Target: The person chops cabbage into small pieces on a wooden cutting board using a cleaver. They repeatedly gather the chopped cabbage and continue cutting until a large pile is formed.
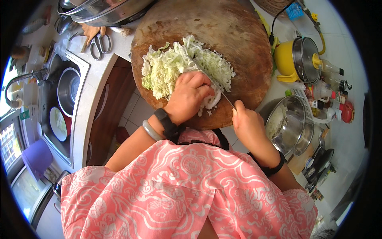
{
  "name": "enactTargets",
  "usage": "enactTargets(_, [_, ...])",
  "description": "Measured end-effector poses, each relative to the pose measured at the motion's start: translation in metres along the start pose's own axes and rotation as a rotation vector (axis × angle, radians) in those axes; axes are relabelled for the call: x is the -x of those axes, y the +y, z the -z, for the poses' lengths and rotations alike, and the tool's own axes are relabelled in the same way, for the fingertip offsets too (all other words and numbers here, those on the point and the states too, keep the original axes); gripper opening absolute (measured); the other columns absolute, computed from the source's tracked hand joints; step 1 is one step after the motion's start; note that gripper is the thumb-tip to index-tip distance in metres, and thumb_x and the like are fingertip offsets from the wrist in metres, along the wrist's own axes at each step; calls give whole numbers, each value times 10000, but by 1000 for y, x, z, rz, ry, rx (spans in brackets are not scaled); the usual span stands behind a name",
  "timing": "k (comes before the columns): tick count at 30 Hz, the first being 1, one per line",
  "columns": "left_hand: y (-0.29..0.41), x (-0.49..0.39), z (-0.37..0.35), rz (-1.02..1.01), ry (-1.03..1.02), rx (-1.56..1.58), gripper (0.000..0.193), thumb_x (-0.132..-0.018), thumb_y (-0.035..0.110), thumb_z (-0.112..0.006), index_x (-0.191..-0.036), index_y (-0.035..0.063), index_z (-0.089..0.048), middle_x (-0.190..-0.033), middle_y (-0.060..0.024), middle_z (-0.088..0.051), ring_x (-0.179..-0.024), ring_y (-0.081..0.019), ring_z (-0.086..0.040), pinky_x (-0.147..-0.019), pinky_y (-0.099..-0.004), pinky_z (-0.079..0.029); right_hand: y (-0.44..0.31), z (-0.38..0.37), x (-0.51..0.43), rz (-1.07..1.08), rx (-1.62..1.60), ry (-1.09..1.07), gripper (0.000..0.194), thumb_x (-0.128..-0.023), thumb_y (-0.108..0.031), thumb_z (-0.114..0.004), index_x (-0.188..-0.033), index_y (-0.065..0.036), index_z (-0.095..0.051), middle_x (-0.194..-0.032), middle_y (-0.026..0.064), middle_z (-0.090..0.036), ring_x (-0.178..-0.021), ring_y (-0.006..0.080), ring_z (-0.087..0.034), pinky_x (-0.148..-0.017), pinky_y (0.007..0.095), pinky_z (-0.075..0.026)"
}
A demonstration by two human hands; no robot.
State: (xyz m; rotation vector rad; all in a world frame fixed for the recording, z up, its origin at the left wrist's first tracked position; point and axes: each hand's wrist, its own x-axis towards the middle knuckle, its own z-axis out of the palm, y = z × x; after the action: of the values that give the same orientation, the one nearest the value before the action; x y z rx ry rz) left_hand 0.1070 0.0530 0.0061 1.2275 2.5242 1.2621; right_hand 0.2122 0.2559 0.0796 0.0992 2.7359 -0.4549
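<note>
On a large round wooden chopping board (pixel 235 35) lies a heap of shredded pale-green cabbage (pixel 162 67). Finer chopped cabbage (pixel 218 65) is spread to the right of it. My right hand (pixel 249 122) grips a kitchen knife (pixel 215 81), whose thin blade slants up and left through the cabbage between the two parts. The knife's handle is hidden in my fist. My left hand (pixel 191 92) presses down on the cabbage with its fingers curled, close beside the blade. A thick white piece of cabbage (pixel 214 100) shows just below those fingers.
Scissors (pixel 100 46) lie on the counter, left of the board. Further left, a sink (pixel 80 64) holds a metal basin (pixel 68 91) and a white bowl (pixel 57 124). To the right stand a yellow pot (pixel 283 58), a steel bowl (pixel 294 110) with pale food, and several bottles (pixel 322 91).
</note>
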Motion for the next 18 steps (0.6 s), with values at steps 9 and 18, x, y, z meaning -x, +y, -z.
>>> enactTargets(9, [-1, 2, 0, 2, 6, 34, 119, -840, 127, -660, -939, 149, -722, -1098, -16, -608, -1159, -275, -549, -1007, -419, -409, -2, 42, 21, -24, -20, -104, 135, -995, -174, -575, -1025, -56, -516, -688, 207, -663, -674, 464, -663, -598, 581, -505])
enactTargets(18, [-2, 0, 0, -8, 38, 56, 97, -846, 137, -676, -929, 156, -722, -1082, -6, -613, -1147, -268, -554, -1000, -422, -408, 7, 21, 4, 36, -79, 11, 155, -1005, -193, -572, -1030, -48, -527, -685, 218, -648, -688, 464, -661, -600, 581, -499])
